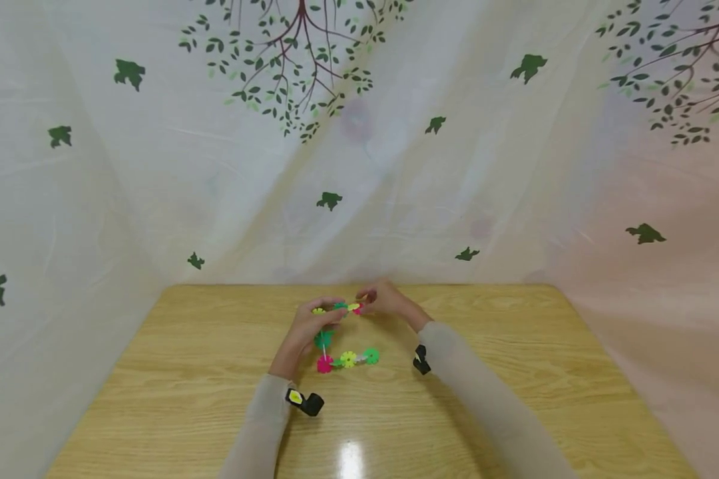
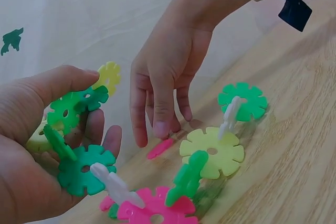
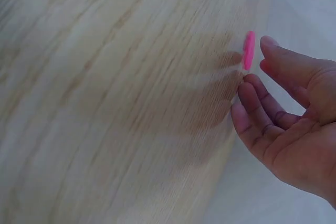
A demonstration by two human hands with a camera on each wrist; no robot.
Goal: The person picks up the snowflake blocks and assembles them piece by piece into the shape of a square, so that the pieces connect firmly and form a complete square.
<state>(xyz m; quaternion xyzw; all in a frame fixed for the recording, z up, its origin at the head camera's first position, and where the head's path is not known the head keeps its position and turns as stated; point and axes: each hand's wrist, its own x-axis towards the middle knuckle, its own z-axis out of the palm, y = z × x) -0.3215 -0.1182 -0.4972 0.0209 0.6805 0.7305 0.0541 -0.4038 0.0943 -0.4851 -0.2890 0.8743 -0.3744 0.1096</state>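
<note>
In the head view, I see the left hand (image 1: 311,324) gripping a chain of flower discs (image 1: 323,340) over the wooden table (image 1: 395,412), its near row turning at a pink disc (image 1: 325,364). The right hand (image 1: 386,298) is at the far side, near the curtain (image 1: 383,246).

In the left wrist view, the left thumb and fingers curl around the chain's green part; a white disc (image 2: 116,184) links teal to pink. Beyond, the right fingers point down toward a pink piece (image 2: 160,148).

In the right wrist view, the right hand is released, fingers loosely bent, with the pink piece just beside its thumb and fingertips.
</note>
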